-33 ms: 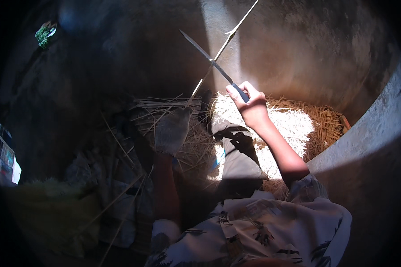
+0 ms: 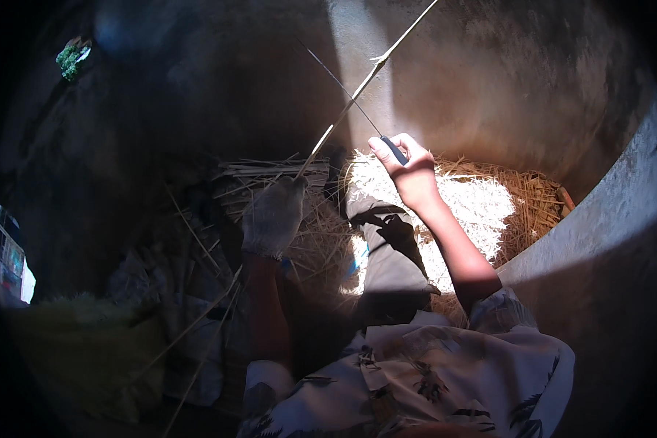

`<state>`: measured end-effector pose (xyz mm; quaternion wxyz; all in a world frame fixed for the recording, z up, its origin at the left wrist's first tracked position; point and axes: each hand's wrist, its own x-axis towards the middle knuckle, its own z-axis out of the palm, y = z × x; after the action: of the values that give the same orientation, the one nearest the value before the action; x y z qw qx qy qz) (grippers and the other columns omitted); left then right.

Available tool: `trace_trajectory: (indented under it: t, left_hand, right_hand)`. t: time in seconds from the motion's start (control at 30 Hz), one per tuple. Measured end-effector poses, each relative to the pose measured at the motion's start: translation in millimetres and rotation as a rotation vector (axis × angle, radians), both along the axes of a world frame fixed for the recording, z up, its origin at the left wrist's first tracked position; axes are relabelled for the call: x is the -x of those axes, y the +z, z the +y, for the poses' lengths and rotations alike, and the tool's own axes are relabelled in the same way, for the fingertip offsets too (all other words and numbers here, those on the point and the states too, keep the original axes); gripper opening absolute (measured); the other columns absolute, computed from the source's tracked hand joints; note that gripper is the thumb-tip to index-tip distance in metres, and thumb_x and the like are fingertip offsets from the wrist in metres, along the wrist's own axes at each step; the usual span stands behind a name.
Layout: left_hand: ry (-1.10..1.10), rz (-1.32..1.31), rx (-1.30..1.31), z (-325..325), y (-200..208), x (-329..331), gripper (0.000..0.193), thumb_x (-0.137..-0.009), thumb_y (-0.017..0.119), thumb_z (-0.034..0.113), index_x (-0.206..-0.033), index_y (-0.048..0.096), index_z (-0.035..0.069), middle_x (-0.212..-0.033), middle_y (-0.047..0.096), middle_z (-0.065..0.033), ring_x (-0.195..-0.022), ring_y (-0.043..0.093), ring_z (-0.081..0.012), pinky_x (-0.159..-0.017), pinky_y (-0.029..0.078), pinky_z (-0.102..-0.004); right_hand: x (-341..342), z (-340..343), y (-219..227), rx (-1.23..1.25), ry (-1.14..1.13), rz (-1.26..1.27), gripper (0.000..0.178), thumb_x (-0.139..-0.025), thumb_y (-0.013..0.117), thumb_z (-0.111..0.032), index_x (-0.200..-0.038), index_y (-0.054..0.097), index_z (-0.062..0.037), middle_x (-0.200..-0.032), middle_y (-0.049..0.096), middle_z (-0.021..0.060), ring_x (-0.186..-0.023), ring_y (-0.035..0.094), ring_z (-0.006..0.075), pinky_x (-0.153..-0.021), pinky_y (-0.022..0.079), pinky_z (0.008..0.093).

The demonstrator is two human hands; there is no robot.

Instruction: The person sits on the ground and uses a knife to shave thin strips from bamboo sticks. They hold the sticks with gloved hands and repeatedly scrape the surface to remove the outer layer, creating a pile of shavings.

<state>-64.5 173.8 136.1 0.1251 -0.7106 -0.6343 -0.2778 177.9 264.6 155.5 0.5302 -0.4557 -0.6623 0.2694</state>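
Observation:
My left hand [image 2: 274, 215], in a pale glove, is closed around the lower end of a long, thin stick [image 2: 381, 61]. The stick slants up and to the right, with a split or node standing out along it. My bare right hand [image 2: 414, 171] grips the dark handle of a knife [image 2: 394, 150]. Its narrow blade points up and left, seen nearly edge-on, and crosses the stick around mid-length. The gloved fingers are in shadow and hard to make out.
Pale shavings and strips [image 2: 482, 212] lie in a heap under my right arm, partly in bright sunlight. My trouser leg [image 2: 390, 266] stretches between my arms. A wall [image 2: 489, 87] rises ahead. A dark yellowish sack [image 2: 80, 350] sits at lower left, with loose sticks [image 2: 193, 332] beside it.
The knife blade has turned from showing its flat side to nearly edge-on. My left hand has drawn slightly left, and the stick's upper part has shifted right.

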Motion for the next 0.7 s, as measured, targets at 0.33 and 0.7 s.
trace_trajectory:
  t: [0.33, 0.7]
  left_hand:
    - [0.418, 0.021, 0.276, -181, 48, -9, 0.022, -0.097, 0.064, 0.031, -0.095, 0.070, 0.010, -0.076, 0.068, -0.0165, -0.074, 0.068, -0.0391, -0.065, 0.052, -0.0492]
    - [0.558, -0.197, 0.572, -237, 76, -10, 0.032, -0.092, 0.070, 0.029, -0.112, 0.071, 0.005, -0.085, 0.066, -0.0208, -0.077, 0.066, -0.0384, -0.070, 0.049, -0.0468]
  right_hand:
    - [79, -58, -48, 0.516, 0.179, 0.836, 0.018, -0.096, 0.068, -0.017, -0.087, 0.055, -0.0083, -0.057, 0.045, -0.0045, -0.041, 0.039, 0.0054, -0.037, 0.030, 0.0245]
    - [128, -96, -117, 1.256, 0.479, 0.753, 0.023, -0.091, 0.075, -0.019, -0.107, 0.066, -0.0063, -0.055, 0.033, -0.0055, -0.041, 0.030, 0.0076, -0.041, 0.026, 0.0268]
